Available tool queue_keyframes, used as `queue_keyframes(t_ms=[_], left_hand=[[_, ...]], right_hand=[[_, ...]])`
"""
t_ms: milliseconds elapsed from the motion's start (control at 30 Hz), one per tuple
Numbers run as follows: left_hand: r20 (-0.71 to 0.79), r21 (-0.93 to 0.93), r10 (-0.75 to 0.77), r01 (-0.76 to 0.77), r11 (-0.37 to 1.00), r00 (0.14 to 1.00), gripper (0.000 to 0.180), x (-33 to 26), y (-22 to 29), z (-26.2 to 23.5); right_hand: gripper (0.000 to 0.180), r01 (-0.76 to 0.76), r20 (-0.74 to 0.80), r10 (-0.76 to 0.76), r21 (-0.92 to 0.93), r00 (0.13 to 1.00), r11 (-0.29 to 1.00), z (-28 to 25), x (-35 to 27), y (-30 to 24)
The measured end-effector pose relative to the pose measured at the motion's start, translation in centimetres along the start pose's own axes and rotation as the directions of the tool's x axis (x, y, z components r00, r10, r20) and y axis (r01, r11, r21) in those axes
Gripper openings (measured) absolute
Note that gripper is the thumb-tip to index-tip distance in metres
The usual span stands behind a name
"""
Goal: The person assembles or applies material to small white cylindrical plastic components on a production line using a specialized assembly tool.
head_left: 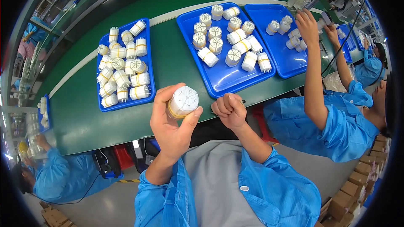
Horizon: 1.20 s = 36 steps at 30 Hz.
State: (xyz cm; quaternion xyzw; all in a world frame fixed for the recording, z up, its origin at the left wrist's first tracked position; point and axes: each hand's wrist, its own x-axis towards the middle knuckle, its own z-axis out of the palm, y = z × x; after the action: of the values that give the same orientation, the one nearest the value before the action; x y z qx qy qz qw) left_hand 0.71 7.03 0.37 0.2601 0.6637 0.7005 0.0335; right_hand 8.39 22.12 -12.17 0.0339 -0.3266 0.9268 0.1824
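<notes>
My left hand [170, 130] is closed around a white cylindrical part [183, 101] with a yellow band, raised above the near edge of the bench. Its segmented end face is turned upward. To the right, my right hand [229, 109] is curled into a fist near the front rim of the middle blue tray [227, 87]. A small dark tip pokes out by its fingers, but what it belongs to is hidden. Several similar banded white parts [215, 45] stand or lie in that tray. More of them [122, 77], some showing prongs, fill the left blue tray [126, 106].
A third blue tray [288, 69] with fewer parts sits at the right, where a co-worker's arms [315, 59] reach over it. The green bench [80, 130] runs across in front of me. Another person [71, 176] sits at the lower left. Cardboard boxes [343, 201] are stacked at the lower right.
</notes>
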Motion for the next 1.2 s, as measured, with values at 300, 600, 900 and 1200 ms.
queue_keyframes(t_ms=[300,600,900,1200], left_hand=[[0.187,-0.455,-0.215,0.278,0.846,0.959,0.045,0.3,-0.2,-0.6],[0.245,-0.513,-0.277,0.367,0.776,0.929,0.05,0.3,-0.2,-1.0],[0.322,-0.577,-0.271,0.414,0.704,0.907,0.052,0.3,-0.5,-1.3],[0.381,-0.618,-0.255,0.45,0.645,0.889,0.054,0.1,-0.3,-1.3]], right_hand=[[0.048,0.016,-0.004,-0.016,-0.009,1.0,1.0,0.1,-0.2,0.1],[0.048,0.009,-0.011,-0.009,-0.017,1.0,1.0,0.3,-0.2,0.0],[0.049,0.016,-0.004,-0.016,-0.017,1.0,1.0,0.4,-0.3,0.1],[0.048,0.009,-0.003,-0.009,-0.02,1.0,1.0,0.6,-0.3,-0.1]])
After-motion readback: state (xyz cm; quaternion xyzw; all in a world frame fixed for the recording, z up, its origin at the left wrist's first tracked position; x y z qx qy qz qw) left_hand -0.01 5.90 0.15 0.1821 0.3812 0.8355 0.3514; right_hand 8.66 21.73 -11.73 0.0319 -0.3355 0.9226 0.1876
